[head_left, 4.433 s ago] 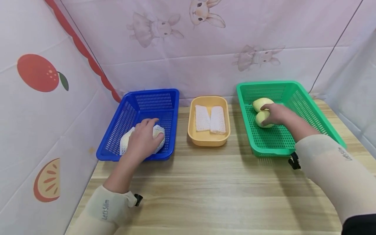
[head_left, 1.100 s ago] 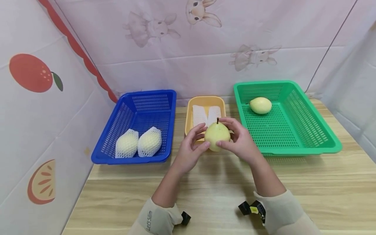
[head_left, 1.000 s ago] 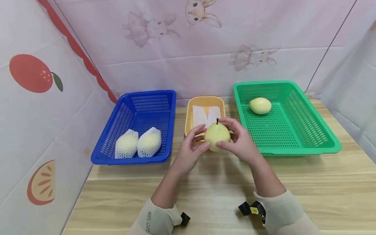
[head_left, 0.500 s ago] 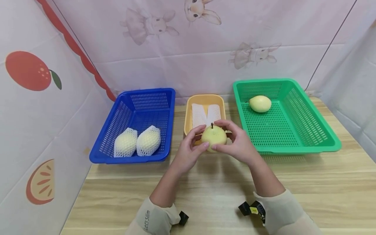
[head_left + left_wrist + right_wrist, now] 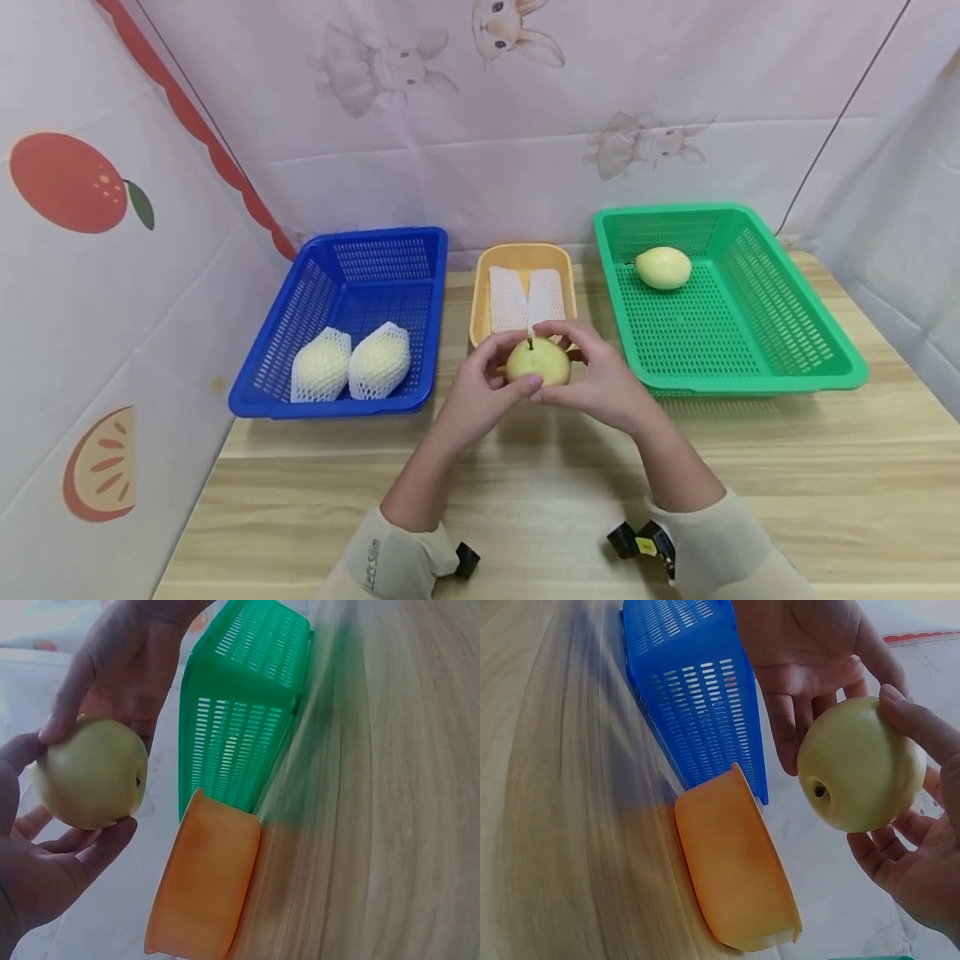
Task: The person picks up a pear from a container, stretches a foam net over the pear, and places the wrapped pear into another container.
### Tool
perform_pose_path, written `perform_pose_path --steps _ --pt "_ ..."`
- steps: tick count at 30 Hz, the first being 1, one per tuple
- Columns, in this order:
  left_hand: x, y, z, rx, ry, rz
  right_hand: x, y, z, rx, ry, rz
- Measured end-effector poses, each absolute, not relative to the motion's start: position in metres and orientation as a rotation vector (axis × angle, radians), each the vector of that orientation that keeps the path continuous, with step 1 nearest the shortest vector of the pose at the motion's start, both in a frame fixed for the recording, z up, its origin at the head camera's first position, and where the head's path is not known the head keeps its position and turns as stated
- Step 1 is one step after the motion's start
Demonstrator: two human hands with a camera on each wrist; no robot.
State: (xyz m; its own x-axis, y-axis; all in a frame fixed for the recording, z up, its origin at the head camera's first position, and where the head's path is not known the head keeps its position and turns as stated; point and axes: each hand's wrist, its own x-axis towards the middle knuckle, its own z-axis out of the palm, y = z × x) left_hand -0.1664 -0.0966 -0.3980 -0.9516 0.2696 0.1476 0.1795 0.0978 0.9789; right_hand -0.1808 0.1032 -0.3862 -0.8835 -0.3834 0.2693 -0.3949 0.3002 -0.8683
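A pale yellow-green pear (image 5: 546, 360) is held between both hands in front of the small yellow tray (image 5: 482, 298). My left hand (image 5: 480, 387) grips its left side, thumb in front and fingers behind. The right hand (image 5: 603, 387) holds the other side, and the two thumbs nearly meet. In the head view the stem points up and is tipped towards me. Both wrist views show the pear (image 5: 94, 772) off the table, with the dark hollow in its underside visible. Two white foam net sleeves (image 5: 546, 300) lie in the tray, partly behind the right fingers.
At left stands a blue basket (image 5: 247, 407) with two net-wrapped pears (image 5: 380, 361) near its front. A green basket (image 5: 757, 385) at right holds one bare pear (image 5: 663, 267). A printed cloth wall (image 5: 525, 192) closes off the back of the wooden table (image 5: 555, 508).
Earlier, my right hand lifted the pear from the green basket while the left left the wrapped pears. Lately both hands have lowered the pear slightly, shifted it left and tipped its stem towards me.
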Motion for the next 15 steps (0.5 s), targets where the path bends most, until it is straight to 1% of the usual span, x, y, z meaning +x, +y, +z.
perform_pose_path --steps 15 --pt "-0.1672 -0.1002 -0.4002 0.476 2.327 1.958 -0.1813 0.1096 -0.3840 0.935 -2.703 1.676"
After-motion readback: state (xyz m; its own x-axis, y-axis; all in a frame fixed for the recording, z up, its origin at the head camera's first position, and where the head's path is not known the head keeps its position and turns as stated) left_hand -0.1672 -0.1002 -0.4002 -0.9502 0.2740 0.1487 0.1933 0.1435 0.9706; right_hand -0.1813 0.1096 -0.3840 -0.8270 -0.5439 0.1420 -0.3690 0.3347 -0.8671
